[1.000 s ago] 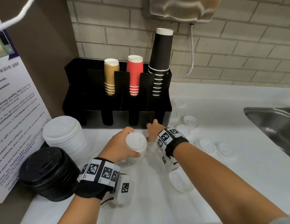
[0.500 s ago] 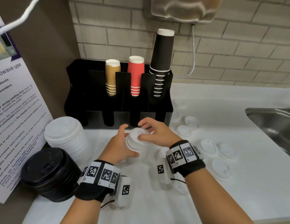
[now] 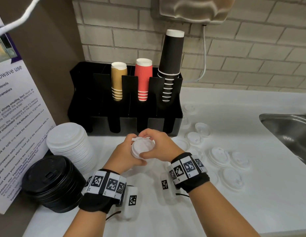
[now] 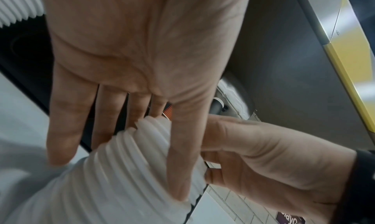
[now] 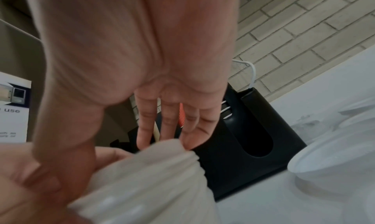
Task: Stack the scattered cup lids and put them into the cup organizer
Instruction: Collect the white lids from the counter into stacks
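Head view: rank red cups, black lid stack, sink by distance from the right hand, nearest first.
From the right hand:
1. Red cups, straight behind it, in the organizer.
2. Black lid stack, far left front.
3. Sink, far right edge.

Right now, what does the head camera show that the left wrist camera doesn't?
Only the head view shows the cup organizer with its tan, red and black cups, the loose lids scattered on the counter, and the sink. Only the left wrist view shows the ribbed side of the lid stack close up, with the left hand's fingers along it. Both show the left hand and right hand holding that stack.
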The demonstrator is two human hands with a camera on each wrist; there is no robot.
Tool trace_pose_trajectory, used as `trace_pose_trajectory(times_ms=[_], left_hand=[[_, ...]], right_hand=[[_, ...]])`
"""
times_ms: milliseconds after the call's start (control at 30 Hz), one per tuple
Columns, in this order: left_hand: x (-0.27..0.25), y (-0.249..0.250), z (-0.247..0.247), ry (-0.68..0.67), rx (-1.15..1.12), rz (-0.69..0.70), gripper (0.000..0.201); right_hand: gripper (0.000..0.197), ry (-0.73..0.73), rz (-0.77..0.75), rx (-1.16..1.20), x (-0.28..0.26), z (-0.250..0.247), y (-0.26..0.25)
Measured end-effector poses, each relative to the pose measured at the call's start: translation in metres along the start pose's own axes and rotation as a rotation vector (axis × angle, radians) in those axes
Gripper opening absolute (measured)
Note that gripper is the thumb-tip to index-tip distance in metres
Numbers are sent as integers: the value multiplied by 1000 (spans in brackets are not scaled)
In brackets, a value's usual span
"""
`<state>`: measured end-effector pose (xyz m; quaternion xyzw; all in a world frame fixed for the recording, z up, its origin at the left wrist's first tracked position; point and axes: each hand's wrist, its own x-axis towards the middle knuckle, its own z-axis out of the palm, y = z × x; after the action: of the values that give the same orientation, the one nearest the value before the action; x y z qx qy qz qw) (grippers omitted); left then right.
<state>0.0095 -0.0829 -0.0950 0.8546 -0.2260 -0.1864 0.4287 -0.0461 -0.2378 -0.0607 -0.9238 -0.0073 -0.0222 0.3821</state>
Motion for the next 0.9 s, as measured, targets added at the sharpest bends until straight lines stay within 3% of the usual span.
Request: trace_pose_trajectory(times_ms=[133,233,333,400,467,567,700,800,900], left_hand=[[-2,1,-1,-9,5,-2,87],[-3,3,-2,-1,18,2,91],[-3,5,-1,3,44,4,86],[-2,6,-1,7,50,10,78],[-1,8,1,11,49,12,75],[-1,9,3,15,36,5,74],[-2,8,4,14,17,1,71],[-2,8,4,8,15,-1,71],[-2,7,4,0,6,-7,75]], right_hand=[[59,29,38,5,-5,-11,9],[52,32,222,-153,-13,-35,22],[66,-257,436,-437,-17,-45,29],[73,-452,478,-549,-14,-40,26],[74,-523,475,-619,-11,-35,26],[70,-494,430,-679,-10,-30,29],[62,-417,414,-590,-11,-34,34],[53,-296,386,-417,-11,-48,33],[48,-157,248,-140,-10,-54,25]])
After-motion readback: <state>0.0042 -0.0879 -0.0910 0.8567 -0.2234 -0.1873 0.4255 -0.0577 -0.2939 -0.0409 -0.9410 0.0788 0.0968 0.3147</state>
